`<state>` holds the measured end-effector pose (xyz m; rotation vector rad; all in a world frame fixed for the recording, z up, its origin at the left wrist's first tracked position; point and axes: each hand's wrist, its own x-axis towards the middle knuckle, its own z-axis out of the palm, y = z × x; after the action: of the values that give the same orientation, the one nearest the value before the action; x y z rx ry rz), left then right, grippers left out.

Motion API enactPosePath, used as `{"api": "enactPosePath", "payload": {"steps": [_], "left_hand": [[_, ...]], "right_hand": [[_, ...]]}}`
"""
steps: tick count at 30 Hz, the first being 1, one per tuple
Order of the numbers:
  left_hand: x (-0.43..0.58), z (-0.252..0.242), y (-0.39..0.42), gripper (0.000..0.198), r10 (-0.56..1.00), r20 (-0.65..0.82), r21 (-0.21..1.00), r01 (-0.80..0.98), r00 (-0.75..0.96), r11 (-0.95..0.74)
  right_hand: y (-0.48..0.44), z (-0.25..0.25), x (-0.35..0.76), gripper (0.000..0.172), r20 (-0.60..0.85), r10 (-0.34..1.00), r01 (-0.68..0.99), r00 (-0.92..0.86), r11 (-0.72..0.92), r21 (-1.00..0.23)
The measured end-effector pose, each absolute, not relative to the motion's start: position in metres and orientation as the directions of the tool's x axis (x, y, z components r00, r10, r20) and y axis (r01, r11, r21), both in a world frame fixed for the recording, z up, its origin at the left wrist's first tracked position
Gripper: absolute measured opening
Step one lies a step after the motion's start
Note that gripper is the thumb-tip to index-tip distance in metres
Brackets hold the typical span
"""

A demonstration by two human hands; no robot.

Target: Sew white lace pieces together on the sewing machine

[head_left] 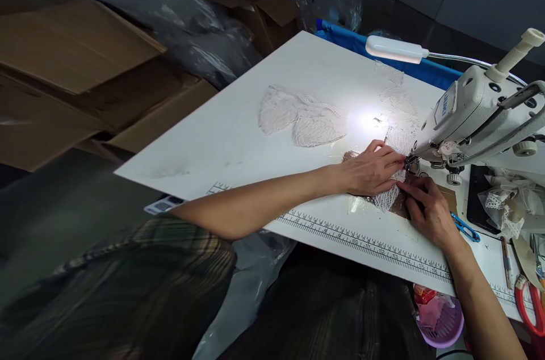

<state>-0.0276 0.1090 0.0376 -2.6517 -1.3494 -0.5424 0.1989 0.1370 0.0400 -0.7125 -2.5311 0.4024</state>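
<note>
My left hand (374, 170) lies stretched out and flat on a piece of white lace (386, 199), its fingertips close to the presser foot (409, 162) of the white sewing machine (468, 104). On the other side, my right hand (432, 209) rests with its index fingertip at the lace's edge and its thumb apart from that finger. Beneath the lace and both hands is a brownish flat piece (400, 206), mostly covered. More lace (400, 107) trails behind the needle area under the bright light.
Separate lace pieces (304, 118) lie on the white table (238, 144). A lamp (395, 49) hangs over it. At the right are blue thread snips (465, 227), red-handled scissors (528, 303) and lace scraps (506, 201). A purple basket (445, 329) sits below; cardboard boxes (76, 47) stand left.
</note>
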Motion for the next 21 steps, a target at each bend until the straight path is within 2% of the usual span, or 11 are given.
{"api": "enactPosePath", "payload": {"steps": [5, 10, 17, 21], "left_hand": [[-0.0264, 0.0378, 0.1101, 0.03, 0.696, 0.4, 0.047, 0.745, 0.596, -0.666], [-0.028, 0.0374, 0.1104, 0.027, 0.705, 0.402, 0.07, 0.748, 0.585, -0.66], [-0.0292, 0.0424, 0.1088, 0.031, 0.752, 0.318, 0.079, 0.774, 0.578, -0.628], [-0.0292, 0.0444, 0.1075, 0.033, 0.763, 0.304, 0.044, 0.791, 0.571, -0.61]], "right_hand": [[0.1357, 0.0431, 0.1986, 0.035, 0.36, 0.539, 0.413, -0.761, 0.831, -0.371], [0.1339, 0.0451, 0.1987, 0.036, 0.327, 0.541, 0.435, -0.775, 0.831, -0.345], [0.133, 0.0435, 0.1975, 0.035, 0.37, 0.515, 0.432, -0.773, 0.855, -0.287], [0.1312, 0.0412, 0.1959, 0.037, 0.362, 0.544, 0.489, -0.757, 0.839, -0.239]]}}
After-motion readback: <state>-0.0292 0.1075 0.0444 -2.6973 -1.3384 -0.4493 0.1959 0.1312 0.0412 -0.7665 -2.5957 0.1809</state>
